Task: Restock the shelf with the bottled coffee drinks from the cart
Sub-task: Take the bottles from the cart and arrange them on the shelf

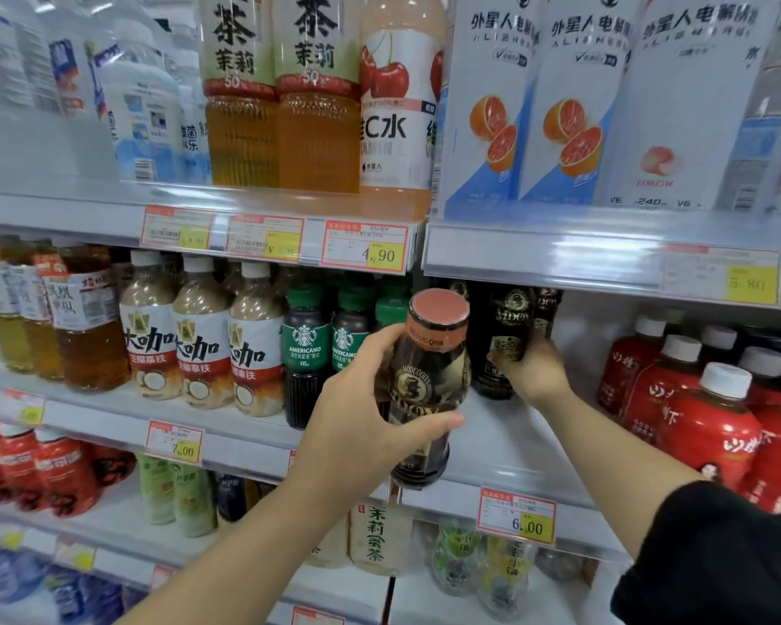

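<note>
Far left on the middle shelf (506, 444): amber tea bottles (86, 336), upright and close together. Next along, three milky latte bottles (199, 340) with white caps, side by side at the front edge. Then green-capped Americano bottles (306, 345), dark below the label, just beside the latte row.

In front of these, the left hand (361, 417), reaching up from below, fingers and thumb curled round a brown coffee bottle (429, 381) with a salmon-pink cap. Bottle tilted, cap toward the camera, held off the shelf and in front of its front edge, base level with the price rail.

Just right of it, farther back on the same shelf, black-labelled coffee bottles (508, 322), upright under the rail of the shelf above. Right hand (535, 374) wrapped round the lower part of the nearest one, fingers across its label, base of that bottle down on the shelf.

Below the right forearm, a price tag (517, 521) marked 6.00 on the rail. Farther right, red bottles (713, 426) with white caps, packed close. At bottom right, a black sleeve (722, 561) on the right arm.
</note>
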A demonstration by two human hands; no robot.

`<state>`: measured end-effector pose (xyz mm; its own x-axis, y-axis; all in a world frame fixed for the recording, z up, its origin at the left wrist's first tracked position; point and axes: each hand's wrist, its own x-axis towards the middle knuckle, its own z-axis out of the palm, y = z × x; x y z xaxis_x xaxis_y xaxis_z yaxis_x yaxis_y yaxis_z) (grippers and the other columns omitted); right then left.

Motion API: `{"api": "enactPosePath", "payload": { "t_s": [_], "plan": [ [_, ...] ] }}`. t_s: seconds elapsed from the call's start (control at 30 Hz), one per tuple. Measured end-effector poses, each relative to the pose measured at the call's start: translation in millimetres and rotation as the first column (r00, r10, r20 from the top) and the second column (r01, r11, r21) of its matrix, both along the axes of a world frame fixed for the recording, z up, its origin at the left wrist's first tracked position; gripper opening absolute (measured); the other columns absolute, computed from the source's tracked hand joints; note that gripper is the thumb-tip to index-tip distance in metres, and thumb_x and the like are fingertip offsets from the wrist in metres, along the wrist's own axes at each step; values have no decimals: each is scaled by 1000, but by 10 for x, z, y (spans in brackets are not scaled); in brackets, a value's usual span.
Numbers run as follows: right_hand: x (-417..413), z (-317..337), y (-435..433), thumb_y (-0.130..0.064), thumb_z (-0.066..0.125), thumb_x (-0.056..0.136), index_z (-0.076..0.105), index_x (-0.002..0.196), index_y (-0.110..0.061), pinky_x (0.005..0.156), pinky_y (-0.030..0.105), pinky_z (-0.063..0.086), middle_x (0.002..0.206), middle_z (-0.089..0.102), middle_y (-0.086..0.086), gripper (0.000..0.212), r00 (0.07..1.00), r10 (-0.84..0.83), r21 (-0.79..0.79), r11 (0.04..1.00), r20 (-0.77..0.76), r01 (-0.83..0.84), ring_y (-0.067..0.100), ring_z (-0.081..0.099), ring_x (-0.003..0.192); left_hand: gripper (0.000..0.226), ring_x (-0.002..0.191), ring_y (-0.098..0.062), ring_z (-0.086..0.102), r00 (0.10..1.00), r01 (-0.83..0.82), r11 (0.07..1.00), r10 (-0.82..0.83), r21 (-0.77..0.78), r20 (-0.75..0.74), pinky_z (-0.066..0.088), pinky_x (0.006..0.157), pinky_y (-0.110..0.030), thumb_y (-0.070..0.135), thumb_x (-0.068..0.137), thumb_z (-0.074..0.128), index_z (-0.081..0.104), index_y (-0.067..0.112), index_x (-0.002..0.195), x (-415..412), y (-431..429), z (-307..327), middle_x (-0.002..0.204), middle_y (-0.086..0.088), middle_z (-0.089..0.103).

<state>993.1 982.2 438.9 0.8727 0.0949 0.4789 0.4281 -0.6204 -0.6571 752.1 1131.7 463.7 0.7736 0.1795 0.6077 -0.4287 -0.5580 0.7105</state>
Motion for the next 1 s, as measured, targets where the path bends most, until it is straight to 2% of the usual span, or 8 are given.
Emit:
{"api": "enactPosePath", "payload": {
  "t_s": [0.4,0.57,0.67,0.73,0.8,0.87,0.9,1.0],
  "plan": [
    [292,-72,122,-26,74,77,49,127,-5,90,37,45,123,60,18,59,999,-40,19,999,-37,41,35,55,112,63,100,10,59,999,39,998,-39,-54,-3,42,79,-4,23,65,84,47,48,110,5,-54,58,108,35,60],
    [-64,68,-54,-24,73,79,48,130,-7,85,28,44,121,63,12,58,987,107,107,990,-120,-94,29,59,109,66,103,10,57,997,71,996,-71,-57,10,42,82,-4,30,64,83,45,48,115,15,-114,43,111,33,59],
    [-614,147,-324,-4,66,83,52,123,-11,82,26,46,115,61,14,43,946,306,289,920,-108,-265,23,60,98,67,105,10,56,996,90,995,-89,-48,28,42,84,-5,43,60,80,44,50,116,56,-195,25,111,33,58],
    [-1021,182,-547,5,63,81,56,113,-22,85,24,50,112,62,5,43,873,476,243,864,-104,-441,18,60,102,68,107,10,54,994,99,994,-97,-37,40,43,87,-8,49,57,79,41,55,113,126,-277,10,112,33,57],
    [-1339,201,-702,-8,69,76,52,122,-27,91,26,49,120,59,-7,53,812,566,97,824,-139,-558,8,56,114,71,111,6,54,993,103,994,-101,-30,59,45,93,-19,52,57,80,39,60,114,219,-377,-18,114,30,57],
    [-1503,188,-737,-24,70,70,44,131,-30,96,26,46,126,55,-15,66,816,566,-4,821,-114,-570,3,51,119,72,112,4,53,990,115,993,-112,-35,85,45,93,-20,54,58,78,36,64,114,311,-497,-39,115,29,57],
    [-1545,166,-716,-25,72,70,44,131,-31,96,26,46,125,56,-16,68,834,546,-6,836,-79,-548,2,52,118,72,111,6,53,988,120,992,-116,-34,98,44,92,-17,52,58,80,34,66,113,349,-563,-44,115,31,55],
    [-1601,128,-603,-18,76,69,50,120,-41,92,27,49,116,62,-17,61,871,485,131,861,77,-491,1,58,111,76,112,7,51,984,134,989,-126,-56,127,43,89,-13,45,58,84,35,66,111,452,-740,-69,116,33,52]
  ]
}}
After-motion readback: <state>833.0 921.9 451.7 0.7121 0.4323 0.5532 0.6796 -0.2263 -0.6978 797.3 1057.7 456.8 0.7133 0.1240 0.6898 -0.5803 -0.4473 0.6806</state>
